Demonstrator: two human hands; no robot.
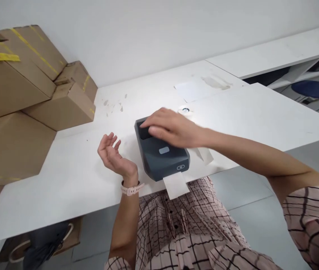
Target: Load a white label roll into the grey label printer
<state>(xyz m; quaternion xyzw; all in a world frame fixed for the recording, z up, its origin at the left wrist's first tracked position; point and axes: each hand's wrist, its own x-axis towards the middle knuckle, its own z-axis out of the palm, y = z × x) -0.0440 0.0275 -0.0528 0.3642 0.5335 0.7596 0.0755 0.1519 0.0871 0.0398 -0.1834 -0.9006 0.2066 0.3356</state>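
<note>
The person wore a pale pink garment (186, 255) of thin, crinkled cloth, checked all over with dark lines that crossed in uneven squares. The folds bent the checks into waves across the lap. Small, dark, round buttons (171, 212) ran in a row down the front, and narrow strips of the same cloth hung close beside them. The sleeves were short and loose, cut from the same check: the right sleeve (311, 213) was wide at its opening, while only the edge of the left sleeve (118, 264) showed. Both forearms were bare below the cloth. Around the left wrist went a pale pink strap (133, 189), pierced with small dark holes and closed with a pale clasp.
</note>
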